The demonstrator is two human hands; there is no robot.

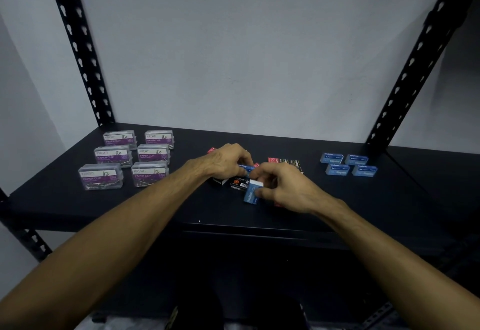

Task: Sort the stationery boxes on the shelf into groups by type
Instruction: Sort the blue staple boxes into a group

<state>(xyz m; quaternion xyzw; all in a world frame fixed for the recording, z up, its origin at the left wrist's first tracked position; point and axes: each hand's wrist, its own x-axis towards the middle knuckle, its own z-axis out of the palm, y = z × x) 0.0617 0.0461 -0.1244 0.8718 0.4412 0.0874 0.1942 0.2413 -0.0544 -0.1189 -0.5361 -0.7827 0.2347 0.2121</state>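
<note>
Stationery boxes lie mixed mid-shelf (389, 199) — left hand (226, 160) pinches one blue staples box (245, 167), right hand (283, 189) grips another blue box (251, 193); sorted blue group (348, 164) sits right.

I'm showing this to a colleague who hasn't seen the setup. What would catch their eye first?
Two bare arms meet mid-shelf, where the left hand and right hand each grip a blue staples box over a mixed pile of boxes. At the left stand six clear paper clip boxes in two columns; at the right, four blue staples boxes sit grouped.
</note>
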